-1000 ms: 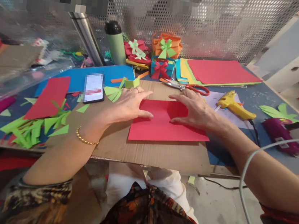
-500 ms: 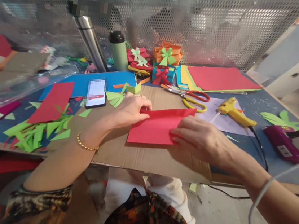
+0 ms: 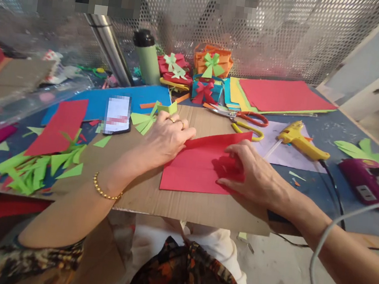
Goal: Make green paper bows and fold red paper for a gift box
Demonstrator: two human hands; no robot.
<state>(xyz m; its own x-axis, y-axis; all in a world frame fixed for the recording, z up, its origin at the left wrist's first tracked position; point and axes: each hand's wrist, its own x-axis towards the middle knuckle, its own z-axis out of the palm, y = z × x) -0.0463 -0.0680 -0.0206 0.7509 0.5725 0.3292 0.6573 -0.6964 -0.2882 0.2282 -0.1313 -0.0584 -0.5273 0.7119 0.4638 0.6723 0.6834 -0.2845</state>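
Observation:
A sheet of red paper (image 3: pixel 193 170) lies on the brown cardboard (image 3: pixel 175 204) in front of me, its far side bent up along a crease. My left hand (image 3: pixel 167 139) has its fingers curled onto the paper's far left corner; the fingertips are partly hidden. Over the right side of the sheet is my right hand (image 3: pixel 246 167), thumb and fingers apart, thumb tip near the paper's surface. Beyond the paper lie scissors (image 3: pixel 247 119) with red and yellow handles. To their right a yellow glue gun (image 3: pixel 303 141) rests on lilac paper (image 3: pixel 269 133).
Green paper scraps (image 3: pixel 37 169) and a phone (image 3: pixel 118 115) lie on the left. Small decorated paper boxes (image 3: pixel 216 64), a green bottle (image 3: pixel 146 60) and stacked coloured sheets (image 3: pixel 285 96) stand or lie at the back. A purple power strip (image 3: pixel 361 179) is at right.
My right hand has opened, its thumb and fingers spreading apart over the red paper. My left hand has curled further over the far left corner. The view has shifted slightly.

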